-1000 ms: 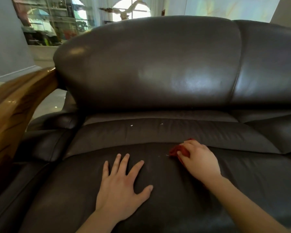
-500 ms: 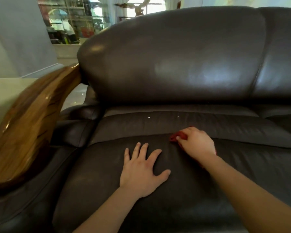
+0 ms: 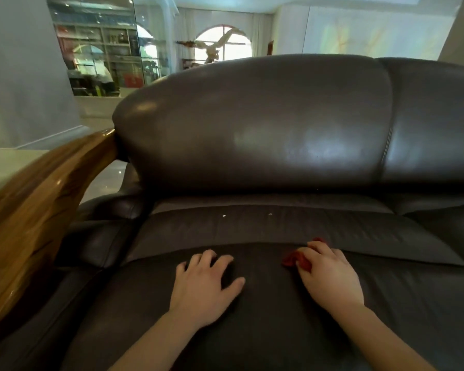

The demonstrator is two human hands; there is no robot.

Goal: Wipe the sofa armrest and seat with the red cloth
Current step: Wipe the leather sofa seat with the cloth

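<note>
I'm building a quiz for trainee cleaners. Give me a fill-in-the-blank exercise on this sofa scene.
1. The right hand presses a ____ cloth onto the seat.
2. The left hand rests on the seat holding ____.
3. The armrest on the left has a top made of ____.

Missing words: red; nothing; wood

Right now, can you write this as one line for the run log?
right hand: pressing red cloth on sofa seat | left hand: bare, resting on seat | crumbs: behind hands | wooden armrest: untouched
</note>
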